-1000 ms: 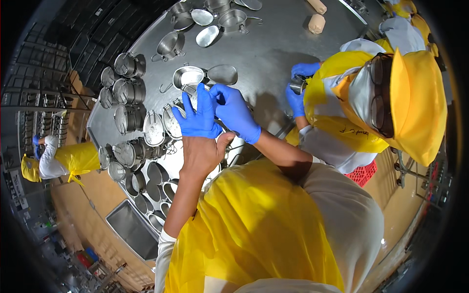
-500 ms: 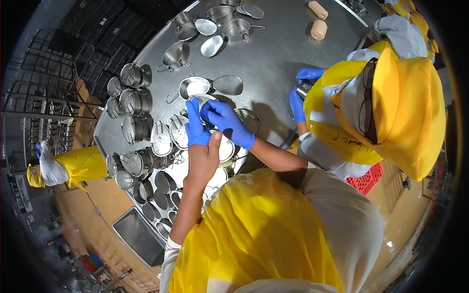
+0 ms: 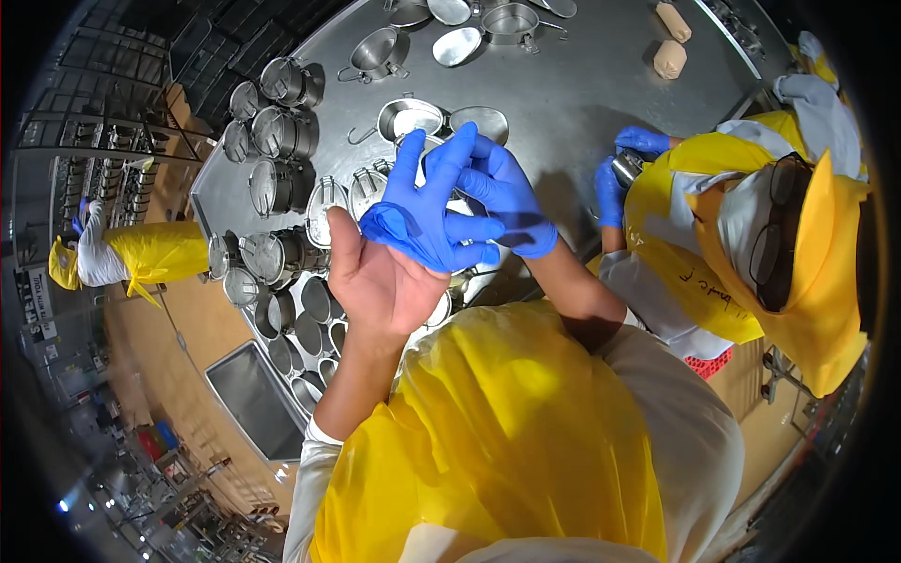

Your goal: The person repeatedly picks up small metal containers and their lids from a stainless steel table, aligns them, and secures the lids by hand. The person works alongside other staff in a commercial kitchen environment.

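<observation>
Many pots (image 3: 274,189) stand near the spread left hand (image 3: 419,221), which hides the grip of the right hand (image 3: 515,208).

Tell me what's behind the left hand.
Behind the left hand, part of the right hand shows, with metal containers on the table beyond. The rest is covered, so the right hand's grip cannot be told.

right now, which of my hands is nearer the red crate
Right. Your right hand is ahead and to the left of the red crate; your left hand is farther left.
</observation>
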`<state>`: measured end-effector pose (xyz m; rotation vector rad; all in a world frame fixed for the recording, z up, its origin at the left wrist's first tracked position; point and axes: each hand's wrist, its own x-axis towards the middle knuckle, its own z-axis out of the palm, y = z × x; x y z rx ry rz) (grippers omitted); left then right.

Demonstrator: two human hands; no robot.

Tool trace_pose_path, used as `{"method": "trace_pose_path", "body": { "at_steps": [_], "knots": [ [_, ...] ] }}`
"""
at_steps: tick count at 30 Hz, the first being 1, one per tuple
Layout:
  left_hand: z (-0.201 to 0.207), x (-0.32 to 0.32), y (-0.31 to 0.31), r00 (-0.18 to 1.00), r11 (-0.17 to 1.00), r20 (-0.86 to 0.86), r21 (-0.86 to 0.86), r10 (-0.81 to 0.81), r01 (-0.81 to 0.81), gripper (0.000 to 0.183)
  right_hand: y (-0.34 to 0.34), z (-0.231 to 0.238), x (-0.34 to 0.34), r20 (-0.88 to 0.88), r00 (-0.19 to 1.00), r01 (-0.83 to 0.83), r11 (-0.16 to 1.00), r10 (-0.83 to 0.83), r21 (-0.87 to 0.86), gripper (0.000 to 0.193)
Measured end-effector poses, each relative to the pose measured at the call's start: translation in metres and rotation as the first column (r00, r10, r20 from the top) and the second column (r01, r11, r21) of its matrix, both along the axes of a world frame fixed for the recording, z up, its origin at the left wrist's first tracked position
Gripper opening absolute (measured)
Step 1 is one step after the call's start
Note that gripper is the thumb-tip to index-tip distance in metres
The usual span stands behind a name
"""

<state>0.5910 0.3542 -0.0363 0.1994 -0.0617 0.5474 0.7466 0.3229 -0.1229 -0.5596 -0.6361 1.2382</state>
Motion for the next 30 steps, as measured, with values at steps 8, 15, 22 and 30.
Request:
{"method": "trace_pose_path", "body": {
  "at_steps": [8, 15, 22, 30],
  "knots": [
    [0.030, -0.001, -0.015, 0.991, 0.970, 0.133, -0.241, 0.017, 0.015, 0.111, -0.013, 0.038, -0.006, 0.221, 0.962, 0.147, 0.987, -0.158, 0.066, 0.008],
    [0.024, -0.002, -0.017, 0.988, 0.989, 0.156, -0.144, -0.012, 0.035, 0.114, -0.014, 0.042, -0.013, 0.420, 0.836, 0.324, 0.936, -0.353, 0.141, 0.015],
    [0.014, -0.002, -0.021, 0.993, 0.991, 0.104, -0.129, 0.056, -0.042, 0.112, -0.023, 0.033, -0.022, 0.348, 0.919, 0.159, 0.982, -0.184, 0.098, 0.013],
    [0.001, -0.002, -0.004, 0.990, 0.955, -0.083, 0.285, 0.111, -0.083, 0.108, -0.005, 0.013, -0.013, -0.002, 0.997, 0.070, 0.993, -0.071, -0.093, 0.011]
  ]
}}
